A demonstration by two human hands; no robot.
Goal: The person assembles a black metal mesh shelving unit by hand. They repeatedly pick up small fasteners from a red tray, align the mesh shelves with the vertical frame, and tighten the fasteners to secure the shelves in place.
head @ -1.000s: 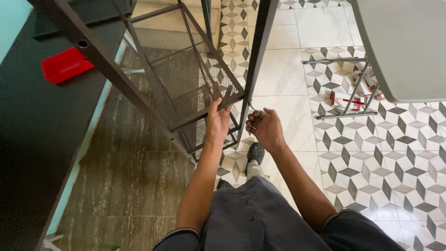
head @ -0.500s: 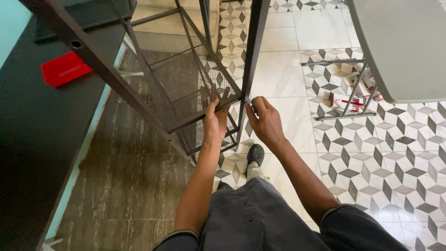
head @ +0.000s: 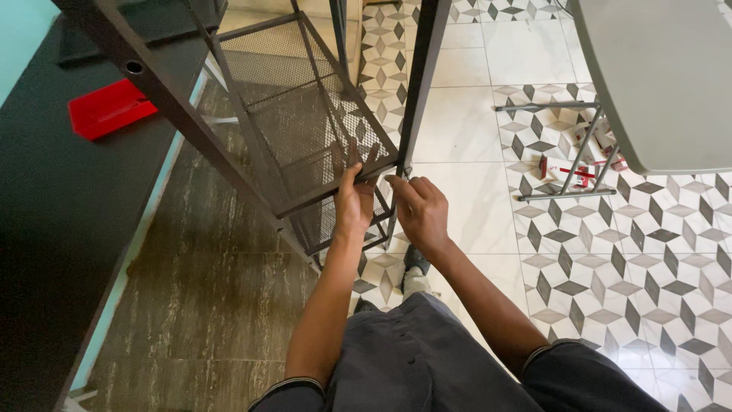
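Observation:
A dark metal rack stands in front of me, with a mesh shelf (head: 297,99) and an upright post (head: 419,76). My left hand (head: 354,202) grips the shelf's front rail near its right corner, thumb on top. Just to the right, my right hand (head: 419,210) has its fingers pinched at the joint where that corner meets the post. Whether it holds a small part there I cannot tell. A second mesh shelf (head: 320,221) shows lower down behind my left wrist.
A black tabletop (head: 46,198) with a red flat object (head: 107,108) runs along the left. A grey folding table (head: 663,69) stands at the upper right, with red and white packets (head: 583,169) on the patterned tile floor beneath it. My shoe (head: 415,261) is below my hands.
My right hand has moved left and up from a closed fist below the corner to the joint at the post. My left hand has kept its grip on the shelf rail.

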